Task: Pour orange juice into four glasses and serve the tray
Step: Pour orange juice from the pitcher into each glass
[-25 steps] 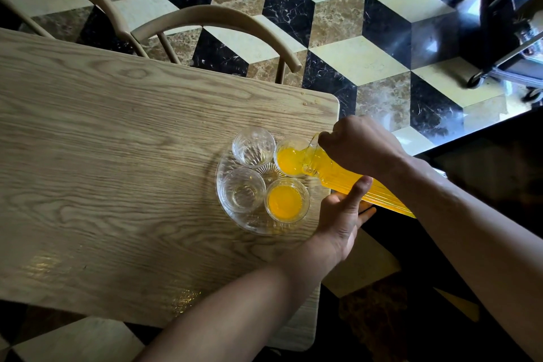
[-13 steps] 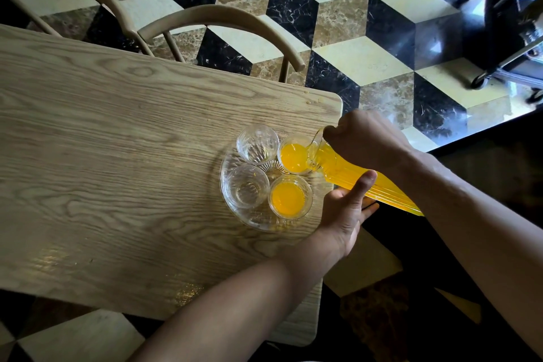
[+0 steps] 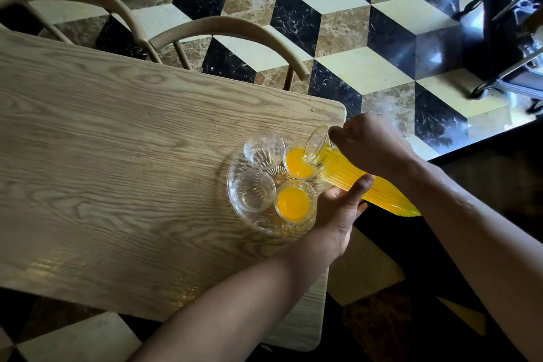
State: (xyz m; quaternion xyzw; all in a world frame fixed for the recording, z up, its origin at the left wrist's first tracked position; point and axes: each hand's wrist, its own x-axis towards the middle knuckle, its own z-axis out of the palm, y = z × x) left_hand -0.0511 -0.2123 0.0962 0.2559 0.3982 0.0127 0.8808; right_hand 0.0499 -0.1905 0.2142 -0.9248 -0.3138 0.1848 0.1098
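Head view: we tilt the juice carafe [image 3: 364, 182] over the far-right glass [image 3: 299, 160].

Our right hand [image 3: 373, 144] closes round its neck, hiding the grip; our left hand [image 3: 340, 209] cups it underneath, fingers mostly hidden. On the glass tray [image 3: 235, 200] near the bench [image 3: 117, 156] corner, two glasses hold juice, two are empty. The carafe's base blurs against the dark.

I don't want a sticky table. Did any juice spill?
Maybe a little: a few small drops glisten on the table near its far corner, away from the tray. I cannot tell if they are juice. Nothing else looks spilled.
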